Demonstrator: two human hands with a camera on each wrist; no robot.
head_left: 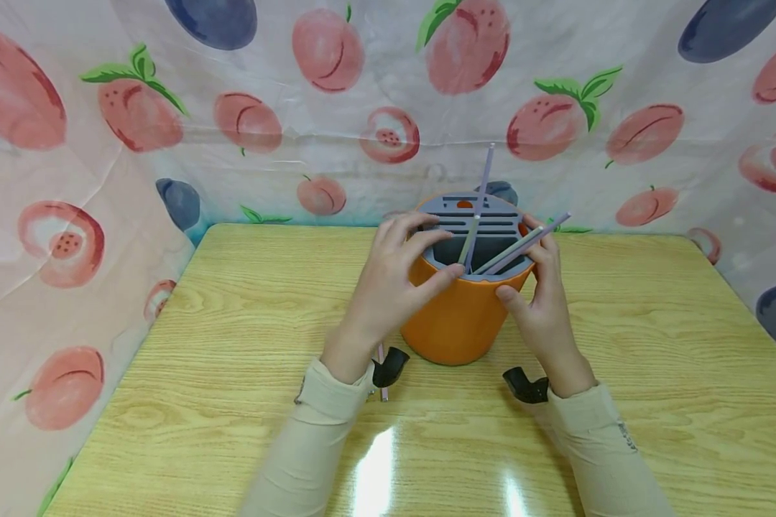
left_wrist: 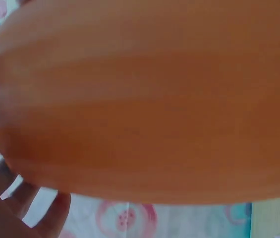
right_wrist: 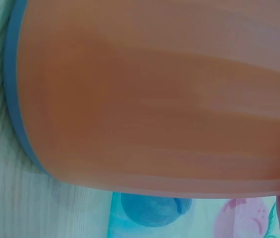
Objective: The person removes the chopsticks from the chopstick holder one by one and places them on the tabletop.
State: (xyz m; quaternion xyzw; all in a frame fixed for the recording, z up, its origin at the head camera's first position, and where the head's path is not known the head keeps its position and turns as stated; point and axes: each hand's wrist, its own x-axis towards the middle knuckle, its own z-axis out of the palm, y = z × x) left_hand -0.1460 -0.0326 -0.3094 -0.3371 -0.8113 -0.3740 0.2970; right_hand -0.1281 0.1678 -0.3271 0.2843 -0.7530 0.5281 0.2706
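Observation:
An orange holder [head_left: 453, 327] stands upright on the table, with a grey slotted top [head_left: 472, 224] and a wide dark opening at its front. Several thin sticks, pale purple [head_left: 487, 169] and whitish [head_left: 509, 251], lean out of that opening. My left hand [head_left: 388, 276] grips the rim from the left, thumb at the front edge beside the sticks, fingers spread over the top. On the right side my right hand [head_left: 543, 309] holds the holder, thumb in front and fingers behind. The holder's orange wall [left_wrist: 144, 114] fills both wrist views.
A thin pinkish stick [head_left: 384, 393] lies on the wooden table [head_left: 246, 337] by the left wrist, partly hidden. Black mounts [head_left: 390, 368] sit at both wrists. A fruit-printed cloth [head_left: 259, 187] hangs behind and along the sides.

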